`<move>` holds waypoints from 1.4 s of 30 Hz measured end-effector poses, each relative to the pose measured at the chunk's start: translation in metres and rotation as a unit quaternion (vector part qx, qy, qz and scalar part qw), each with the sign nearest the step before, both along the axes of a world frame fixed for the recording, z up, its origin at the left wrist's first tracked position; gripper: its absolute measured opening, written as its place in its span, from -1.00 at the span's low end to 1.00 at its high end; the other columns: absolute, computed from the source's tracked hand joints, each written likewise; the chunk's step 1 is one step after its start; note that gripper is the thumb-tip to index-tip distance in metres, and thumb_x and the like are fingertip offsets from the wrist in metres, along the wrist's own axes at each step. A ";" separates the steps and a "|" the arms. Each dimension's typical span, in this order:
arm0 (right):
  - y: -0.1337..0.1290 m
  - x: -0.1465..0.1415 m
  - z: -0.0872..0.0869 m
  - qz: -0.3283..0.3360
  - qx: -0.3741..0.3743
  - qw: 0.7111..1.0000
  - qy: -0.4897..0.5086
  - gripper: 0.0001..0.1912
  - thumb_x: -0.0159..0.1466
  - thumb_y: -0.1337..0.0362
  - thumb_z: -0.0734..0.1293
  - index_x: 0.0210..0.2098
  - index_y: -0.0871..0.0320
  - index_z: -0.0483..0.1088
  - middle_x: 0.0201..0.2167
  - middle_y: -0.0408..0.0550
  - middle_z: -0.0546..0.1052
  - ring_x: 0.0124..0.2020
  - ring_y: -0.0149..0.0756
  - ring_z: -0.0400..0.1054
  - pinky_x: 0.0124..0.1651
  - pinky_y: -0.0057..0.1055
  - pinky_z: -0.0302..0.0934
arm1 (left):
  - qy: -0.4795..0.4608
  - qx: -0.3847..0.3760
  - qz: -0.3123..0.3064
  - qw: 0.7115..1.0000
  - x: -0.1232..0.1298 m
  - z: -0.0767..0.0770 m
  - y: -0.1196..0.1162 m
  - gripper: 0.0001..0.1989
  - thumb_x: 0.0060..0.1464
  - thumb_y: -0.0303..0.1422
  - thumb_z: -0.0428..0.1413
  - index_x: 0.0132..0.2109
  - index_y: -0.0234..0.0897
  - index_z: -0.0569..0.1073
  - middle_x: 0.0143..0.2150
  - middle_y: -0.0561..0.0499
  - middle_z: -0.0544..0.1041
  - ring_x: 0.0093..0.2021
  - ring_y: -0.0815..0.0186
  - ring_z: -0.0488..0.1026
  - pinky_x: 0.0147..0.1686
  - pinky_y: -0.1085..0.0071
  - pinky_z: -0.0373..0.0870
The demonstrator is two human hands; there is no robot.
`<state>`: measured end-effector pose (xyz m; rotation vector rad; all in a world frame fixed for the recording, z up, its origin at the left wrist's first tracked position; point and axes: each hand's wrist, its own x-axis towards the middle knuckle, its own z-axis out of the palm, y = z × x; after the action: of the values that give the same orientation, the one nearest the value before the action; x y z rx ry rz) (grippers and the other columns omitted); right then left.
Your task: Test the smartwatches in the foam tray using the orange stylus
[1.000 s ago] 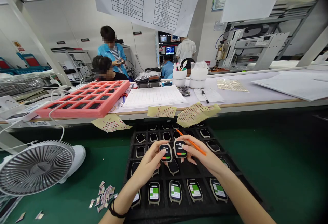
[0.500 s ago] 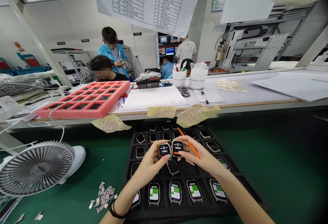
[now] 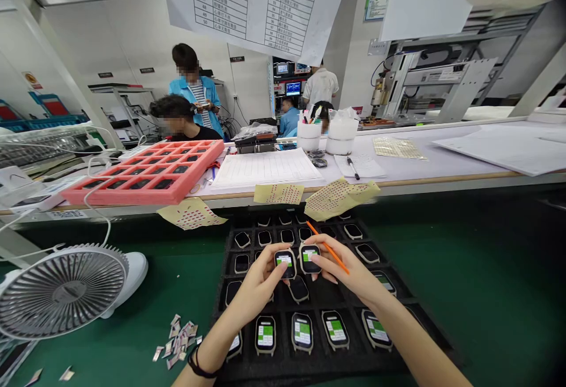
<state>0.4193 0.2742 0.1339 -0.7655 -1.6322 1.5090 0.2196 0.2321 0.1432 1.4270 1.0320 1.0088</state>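
My left hand (image 3: 265, 272) holds a watch (image 3: 285, 264), its thumb on the screen. In my right hand (image 3: 336, 263) is a second watch (image 3: 309, 259), also with the thumb on its screen, and an orange stick (image 3: 328, 247) lies across the same hand. Both screens show green and white blocks. The two watches are side by side above a black foam tray (image 3: 309, 366) holding several watches in compartments. Along its front row, lit watches such as one (image 3: 302, 333) show green and white screens; those farther back are mostly dark.
A white fan (image 3: 66, 292) stands at left, with small paper scraps (image 3: 181, 340) beside the tray. Beyond is a raised shelf (image 3: 424, 177) bearing a pink foam tray (image 3: 181, 192), paper sheets (image 3: 267, 169) and white cups (image 3: 308, 134). Several people are behind it.
Both held watch screens have changed from dark with text to green and white blocks. My thumbs have moved up onto the screens. People in the background have shifted their heads slightly.
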 end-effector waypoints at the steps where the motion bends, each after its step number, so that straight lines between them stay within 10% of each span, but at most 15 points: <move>1: 0.000 0.000 -0.001 0.004 0.000 1.000 0.000 -0.71 0.27 0.06 0.30 -0.09 0.06 0.29 -0.35 -0.16 0.36 -0.50 -0.43 0.34 -0.59 -0.52 0.04 | 0.002 0.000 0.001 1.000 0.000 0.000 0.000 -0.61 0.18 -0.15 0.02 0.09 -0.23 0.29 0.03 -0.09 0.38 -0.04 0.20 0.38 -0.24 0.42 0.39; 9: 0.000 0.000 0.002 0.034 0.033 0.999 -0.002 -0.66 0.24 0.17 0.36 -0.04 0.05 0.24 -0.22 -0.08 0.39 -0.31 -0.34 0.40 -0.54 -0.52 0.17 | 0.000 0.008 -0.005 1.000 -0.002 -0.003 0.001 -0.57 0.13 -0.18 0.09 0.10 -0.23 0.26 0.01 -0.11 0.39 -0.07 0.21 0.38 -0.18 0.37 0.38; 23: -0.004 -0.001 0.005 -0.042 0.006 0.999 -0.009 -0.77 0.26 0.06 0.31 -0.28 0.10 0.37 -0.53 -0.23 0.27 -0.58 -0.45 0.26 -0.60 -0.53 0.15 | -0.003 0.000 0.040 0.999 -0.001 -0.001 0.003 -0.63 0.11 -0.06 0.06 -0.16 -0.29 0.43 -0.38 0.06 0.32 -0.43 0.41 0.25 -0.55 0.57 0.31; 42: -0.003 -0.005 0.009 -0.056 -0.034 0.998 0.005 -0.65 0.16 -0.05 0.36 -0.28 0.10 0.36 -0.50 -0.24 0.30 -0.59 -0.46 0.27 -0.62 -0.54 0.15 | 0.001 -0.003 0.012 1.000 -0.003 -0.005 0.003 -0.55 0.11 -0.08 0.08 0.07 -0.21 0.33 -0.26 0.01 0.40 -0.42 0.40 0.31 -0.56 0.54 0.17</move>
<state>0.4147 0.2711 0.1426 -0.8708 -1.5114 1.4918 0.2163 0.2355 0.1379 1.4140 1.0544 1.0210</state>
